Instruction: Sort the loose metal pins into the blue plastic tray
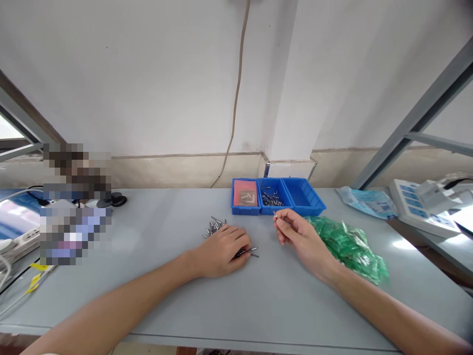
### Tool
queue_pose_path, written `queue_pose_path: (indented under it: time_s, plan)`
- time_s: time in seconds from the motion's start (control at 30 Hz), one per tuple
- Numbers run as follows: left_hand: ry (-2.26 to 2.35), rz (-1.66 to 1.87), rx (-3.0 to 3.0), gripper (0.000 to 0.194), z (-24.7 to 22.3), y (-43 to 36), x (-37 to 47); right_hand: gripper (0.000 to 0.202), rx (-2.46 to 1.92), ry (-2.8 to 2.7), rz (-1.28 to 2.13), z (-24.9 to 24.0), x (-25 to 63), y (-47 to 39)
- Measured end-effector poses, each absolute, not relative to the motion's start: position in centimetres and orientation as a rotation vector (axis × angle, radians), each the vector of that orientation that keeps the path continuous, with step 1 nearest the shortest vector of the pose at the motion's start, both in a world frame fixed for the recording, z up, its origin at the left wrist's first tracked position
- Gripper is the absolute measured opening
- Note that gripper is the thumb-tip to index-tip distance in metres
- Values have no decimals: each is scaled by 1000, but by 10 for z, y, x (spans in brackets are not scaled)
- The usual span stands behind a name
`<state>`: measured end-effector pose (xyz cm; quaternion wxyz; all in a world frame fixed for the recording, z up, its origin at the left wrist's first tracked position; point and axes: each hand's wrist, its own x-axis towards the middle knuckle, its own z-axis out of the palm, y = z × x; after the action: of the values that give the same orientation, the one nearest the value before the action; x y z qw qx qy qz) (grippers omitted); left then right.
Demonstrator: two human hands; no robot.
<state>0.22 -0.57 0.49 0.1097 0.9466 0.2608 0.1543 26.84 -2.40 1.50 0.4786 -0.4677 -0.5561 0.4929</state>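
Observation:
Loose small metal pins (213, 228) lie in a pile on the grey table, partly covered by my left hand (223, 250). That hand is curled palm down, with pins showing between its thumb and fingers; how many it grips is hidden. My right hand (291, 234) is raised in front of the blue bins, its thumb and fingertips pinched on a small metal pin (275, 214). More such pins lie in the middle blue bin (271, 211). Just right of my right hand is a crumpled green plastic bag (349, 249).
The left blue bin (245, 211) holds a pink piece and a small clear bag. The right blue bin (305, 195) touches the middle one. Farther right are a light-blue packet (369, 203) and a white device (421, 209). Cables and a power strip (27, 239) lie left, near a blurred person.

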Motion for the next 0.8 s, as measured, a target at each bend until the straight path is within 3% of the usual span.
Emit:
queue_pose_path:
  time_s: [0.43,0.8]
  plan:
    - [772,464,2776,7,4,-6,2,22,-1270,-1603,716,16,268,-25]
    - [770,481,2797,7,4,-6,2,47,-1208,-1188,1249,17,265,-21]
